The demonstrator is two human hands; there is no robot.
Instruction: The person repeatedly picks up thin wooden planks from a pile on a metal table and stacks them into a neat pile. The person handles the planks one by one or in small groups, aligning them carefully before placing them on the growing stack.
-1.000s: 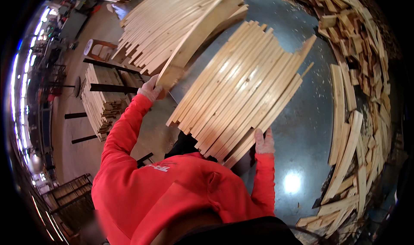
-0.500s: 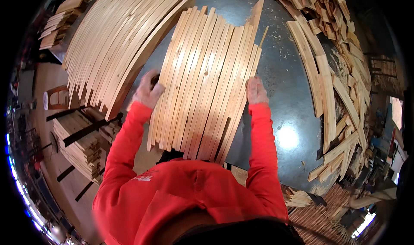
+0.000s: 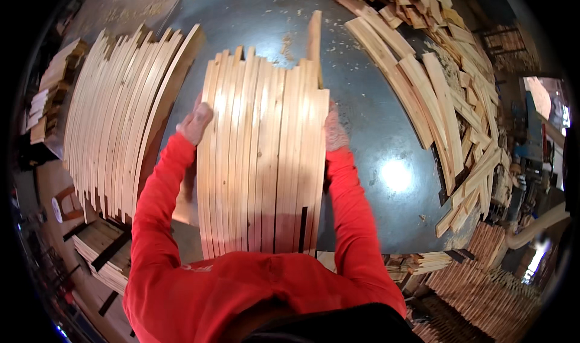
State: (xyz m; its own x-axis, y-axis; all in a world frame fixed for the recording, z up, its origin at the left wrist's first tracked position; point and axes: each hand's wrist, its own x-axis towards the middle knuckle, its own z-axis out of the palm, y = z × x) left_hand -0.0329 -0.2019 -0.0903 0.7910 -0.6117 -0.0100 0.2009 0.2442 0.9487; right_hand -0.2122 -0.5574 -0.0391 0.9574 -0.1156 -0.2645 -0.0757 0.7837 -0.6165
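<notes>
A row of light wooden strips [image 3: 260, 155] stands side by side before me, running from my body toward the far side of the metal table [image 3: 386, 216]. Their far ends are uneven, and one strip at the right [image 3: 315, 38] sticks out well past the others. My left hand [image 3: 196, 123] presses on the row's left side, its fingers curled against the outer strip. On the opposite side my right hand [image 3: 335, 129] grips the outer right strip, with its fingers partly hidden. Between them the two hands clasp the row.
Another row of strips [image 3: 115, 125] lies to the left on the table. At the right is a heap of loose offcuts [image 3: 468, 119], with several long boards [image 3: 393, 83] along its near edge. Stacked boards [image 3: 99, 252] sit below at the left. Sawdust dots the table.
The row of strips has straightened from a rightward slant, its far end swinging left. My left hand has moved up against its side, and my right hand has shifted left with it.
</notes>
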